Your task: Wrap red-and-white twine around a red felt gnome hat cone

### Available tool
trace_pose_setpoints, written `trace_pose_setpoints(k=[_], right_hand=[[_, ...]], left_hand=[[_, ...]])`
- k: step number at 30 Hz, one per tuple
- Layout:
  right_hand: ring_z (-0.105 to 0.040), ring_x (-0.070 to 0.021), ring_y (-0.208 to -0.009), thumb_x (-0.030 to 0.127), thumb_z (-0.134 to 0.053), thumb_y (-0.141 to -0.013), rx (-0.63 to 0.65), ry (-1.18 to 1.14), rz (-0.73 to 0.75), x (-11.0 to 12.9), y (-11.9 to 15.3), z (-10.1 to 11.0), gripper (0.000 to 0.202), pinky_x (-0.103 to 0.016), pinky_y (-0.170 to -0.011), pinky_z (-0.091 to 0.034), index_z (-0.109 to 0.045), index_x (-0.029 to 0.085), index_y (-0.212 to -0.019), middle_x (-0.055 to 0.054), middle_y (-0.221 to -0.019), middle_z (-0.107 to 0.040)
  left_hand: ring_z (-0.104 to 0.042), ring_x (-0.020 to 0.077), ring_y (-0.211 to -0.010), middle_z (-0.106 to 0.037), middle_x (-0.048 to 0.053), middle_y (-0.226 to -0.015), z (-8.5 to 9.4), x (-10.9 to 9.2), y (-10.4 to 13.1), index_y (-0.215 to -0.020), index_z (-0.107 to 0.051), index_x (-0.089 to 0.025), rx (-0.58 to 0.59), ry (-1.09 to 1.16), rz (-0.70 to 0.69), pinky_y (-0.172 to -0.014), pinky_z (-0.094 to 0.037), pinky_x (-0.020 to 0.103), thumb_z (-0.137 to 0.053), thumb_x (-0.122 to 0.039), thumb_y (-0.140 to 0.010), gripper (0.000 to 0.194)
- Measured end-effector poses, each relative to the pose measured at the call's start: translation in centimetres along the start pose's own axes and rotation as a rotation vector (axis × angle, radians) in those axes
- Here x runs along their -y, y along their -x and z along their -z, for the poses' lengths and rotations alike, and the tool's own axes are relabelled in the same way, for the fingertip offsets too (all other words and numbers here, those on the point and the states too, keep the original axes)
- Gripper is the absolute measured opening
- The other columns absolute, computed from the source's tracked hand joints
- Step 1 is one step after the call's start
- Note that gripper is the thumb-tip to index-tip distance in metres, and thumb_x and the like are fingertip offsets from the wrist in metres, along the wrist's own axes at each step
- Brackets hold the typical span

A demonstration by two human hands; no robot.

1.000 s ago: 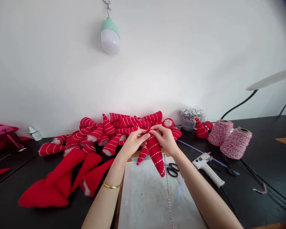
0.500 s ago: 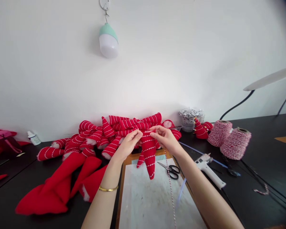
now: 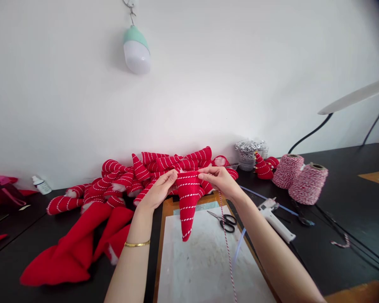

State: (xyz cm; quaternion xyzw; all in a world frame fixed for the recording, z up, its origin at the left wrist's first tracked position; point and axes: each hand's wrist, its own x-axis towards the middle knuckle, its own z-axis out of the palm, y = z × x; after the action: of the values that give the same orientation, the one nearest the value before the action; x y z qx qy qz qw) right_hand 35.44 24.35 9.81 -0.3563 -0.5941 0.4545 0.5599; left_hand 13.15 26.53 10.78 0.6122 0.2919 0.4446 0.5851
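Between my two hands hangs a red felt cone (image 3: 188, 202) wound with red-and-white twine, its tip pointing down. My left hand (image 3: 162, 188) pinches the left end of its wide edge between thumb and fingers. At the right end of that edge, my right hand (image 3: 217, 180) pinches the felt. A loose length of red-and-white twine (image 3: 226, 240) runs down from below my right hand to the front. Black-handled scissors (image 3: 228, 223) lie partly open on the white sheet (image 3: 202, 265) beneath. Behind the hands is a pile of similar twine-wound cones (image 3: 123, 181).
Plain red cones (image 3: 66, 256) lie at left. Twine spools (image 3: 308, 184), a glue gun (image 3: 276, 219) and cords are at right. A small decorated cone (image 3: 262, 168) and a tub of silver bits (image 3: 249, 153) stand behind. A bulb lamp (image 3: 137, 52) hangs on the wall.
Both hands have drawn apart slightly, stretching the cone's wide edge flatter. The cone has turned, its tip shifting left. The whole view has shifted a little.
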Motion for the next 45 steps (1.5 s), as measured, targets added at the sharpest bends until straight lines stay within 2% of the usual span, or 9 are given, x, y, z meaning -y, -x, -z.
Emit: trace_pose_setpoints(k=[2,7,11,19,24,26,31,38,45], right_hand=[[-0.041,-0.0081,-0.047,0.050,-0.081,-0.067,-0.045,0.002,0.023,-0.1,-0.1,-0.3,0.040,-0.021,-0.041,-0.029,-0.076,0.014,-0.085,0.003,-0.056,-0.056],[-0.055,-0.0130,-0.060,0.046,-0.077,-0.073,-0.082,0.095,0.145,-0.5,-0.1,-1.3,0.031,-0.025,-0.055,-0.042,-0.075,0.016,-0.079,-0.003,-0.071,-0.068],[-0.050,-0.0133,-0.058,0.044,-0.072,-0.079,-0.070,0.235,0.188,-1.1,0.1,-2.1,0.029,-0.026,-0.054,-0.036,-0.075,0.016,-0.084,-0.003,-0.070,-0.068],[-0.051,-0.0146,-0.061,0.043,-0.070,-0.083,-0.093,0.333,0.242,-1.4,0.1,-2.4,0.028,-0.027,-0.057,-0.038,-0.075,0.016,-0.082,-0.004,-0.072,-0.070],[-0.050,-0.0141,-0.060,0.041,-0.068,-0.085,-0.075,0.364,0.247,-1.6,0.0,-2.3,0.026,-0.026,-0.056,-0.037,-0.075,0.016,-0.082,-0.004,-0.072,-0.069],[-0.050,-0.0138,-0.060,0.040,-0.069,-0.084,-0.054,0.354,0.235,-1.4,0.0,-2.0,0.025,-0.026,-0.056,-0.037,-0.074,0.016,-0.084,-0.003,-0.070,-0.068],[-0.049,-0.0133,-0.058,0.033,-0.074,-0.079,-0.061,0.409,0.238,-0.5,0.0,-0.9,0.020,-0.026,-0.055,-0.038,-0.075,0.015,-0.089,-0.002,-0.070,-0.067],[-0.058,-0.0162,-0.060,0.028,-0.070,-0.084,-0.108,0.511,0.306,-0.8,0.4,-1.5,0.013,-0.027,-0.058,-0.043,-0.079,0.018,-0.086,-0.004,-0.071,-0.073],[-0.050,-0.0134,-0.051,0.032,-0.064,-0.090,-0.101,0.656,0.339,-0.9,0.4,-1.7,0.021,-0.026,-0.053,-0.035,-0.077,0.018,-0.082,-0.001,-0.059,-0.065]], left_hand=[[-0.062,0.0158,-0.076,-0.066,0.001,-0.084,-0.1,-0.1,-0.1,-0.087,-0.064,-0.022,-0.006,-0.050,0.003,-0.072,-0.052,0.026,-0.069,-0.049,-0.083,0.028],[-0.050,0.0089,-0.057,-0.060,-0.002,-0.075,-0.8,-0.9,0.0,-0.111,-0.064,-0.023,-0.207,-0.267,-0.155,-0.056,-0.043,0.020,-0.069,-0.043,-0.084,0.034],[-0.049,0.0111,-0.052,-0.058,-0.002,-0.063,-1.5,-1.3,0.6,-0.111,-0.069,-0.021,-0.106,-0.392,-0.117,-0.051,-0.041,0.022,-0.072,-0.042,-0.082,0.035],[-0.057,0.0151,-0.060,-0.068,0.002,-0.073,-1.7,-0.9,0.6,-0.098,-0.075,-0.021,-0.051,-0.572,-0.178,-0.057,-0.045,0.026,-0.072,-0.039,-0.081,0.025],[-0.058,0.0150,-0.068,-0.069,0.003,-0.085,-1.6,-0.9,0.6,-0.088,-0.077,-0.021,-0.133,-0.766,-0.333,-0.062,-0.046,0.026,-0.073,-0.039,-0.080,0.020],[-0.059,0.0145,-0.063,-0.068,0.002,-0.077,-1.7,-0.9,0.7,-0.087,-0.077,-0.020,-0.153,-0.804,-0.303,-0.059,-0.046,0.025,-0.073,-0.039,-0.080,0.020],[-0.062,0.0154,-0.047,-0.065,0.000,-0.058,-1.9,-0.8,0.7,-0.096,-0.074,-0.017,-0.131,-0.676,-0.081,-0.044,-0.046,0.023,-0.068,-0.038,-0.083,0.025],[-0.071,0.0186,-0.060,-0.071,0.003,-0.065,-1.6,0.2,0.1,-0.094,-0.071,-0.017,-0.093,-0.521,-0.068,-0.051,-0.055,0.023,-0.070,-0.032,-0.082,0.019],[-0.072,0.0191,-0.061,-0.072,0.003,-0.070,-1.6,1.0,-0.4,-0.092,-0.069,-0.017,-0.076,-0.458,-0.094,-0.051,-0.056,0.024,-0.072,-0.034,-0.081,0.021]])
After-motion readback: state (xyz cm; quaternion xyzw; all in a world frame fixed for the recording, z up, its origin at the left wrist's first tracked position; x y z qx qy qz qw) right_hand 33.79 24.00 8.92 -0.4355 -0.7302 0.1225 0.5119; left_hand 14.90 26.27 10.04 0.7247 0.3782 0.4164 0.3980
